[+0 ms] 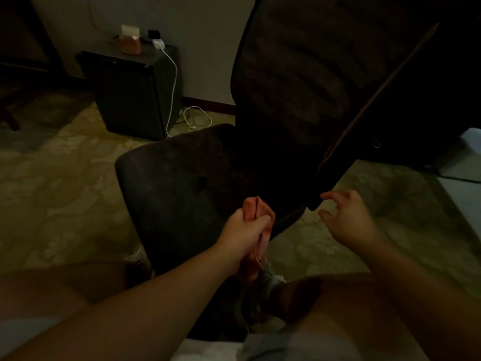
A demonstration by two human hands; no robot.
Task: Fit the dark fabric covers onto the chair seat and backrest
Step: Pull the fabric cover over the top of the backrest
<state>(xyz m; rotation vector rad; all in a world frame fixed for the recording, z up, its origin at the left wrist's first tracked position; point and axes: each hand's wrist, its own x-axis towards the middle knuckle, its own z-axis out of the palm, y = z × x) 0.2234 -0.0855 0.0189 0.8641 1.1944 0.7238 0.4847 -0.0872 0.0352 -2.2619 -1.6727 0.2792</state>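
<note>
At the seat's (177, 178) near edge, bunched reddish fabric (256, 212) in the left grip (244, 227)

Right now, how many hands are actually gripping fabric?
1. The left hand grips a bunched reddish cloth over the seat; the right hand is open beside the backrest's lower corner, apparently not touching.

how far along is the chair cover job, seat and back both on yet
The seat looks dark and smooth, so its cover may be on, though the dim light leaves that unsure. In hand: the left hand grips a bunch of reddish fabric, and the right hand reaches, fingers spread, for the lower corner of the backrest. Left: settling the backrest's bottom edge.
</note>
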